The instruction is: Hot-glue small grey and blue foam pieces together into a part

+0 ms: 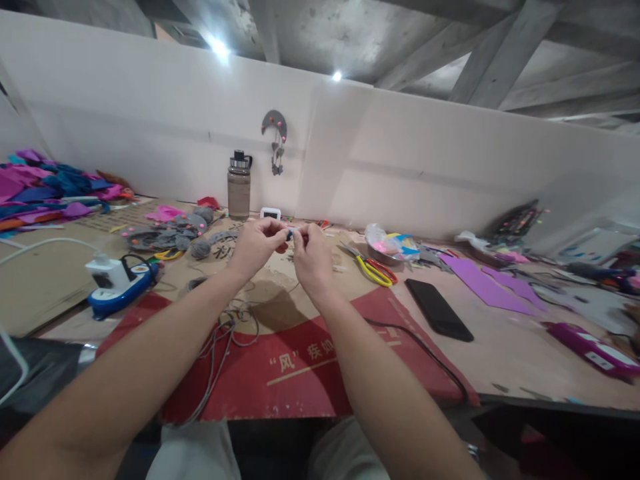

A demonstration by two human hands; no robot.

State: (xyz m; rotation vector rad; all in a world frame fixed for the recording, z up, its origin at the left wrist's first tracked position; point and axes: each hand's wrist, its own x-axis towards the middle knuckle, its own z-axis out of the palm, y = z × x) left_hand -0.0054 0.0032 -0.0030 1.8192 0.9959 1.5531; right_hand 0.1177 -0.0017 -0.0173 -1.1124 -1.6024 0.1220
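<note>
My left hand (256,248) and my right hand (315,259) are raised close together over the middle of the table, their fingertips pinched. Between them shows a small dark blue piece (289,235), too small for me to tell its kind; both hands pinch at it. Loose grey cord (227,325) lies in loops below my left forearm. Left of my hands sits a grey yarn ball (201,249). To the right of my right hand lie pliers or cutters with yellow and red handles (376,272).
A bottle (239,190) stands at the white partition, where a grey moon ornament (275,125) hangs. Colourful scraps (45,187) pile up at far left, near a blue power strip (123,293). On the right are a black phone (439,310), purple sheets (485,283) and a magenta power strip (595,350).
</note>
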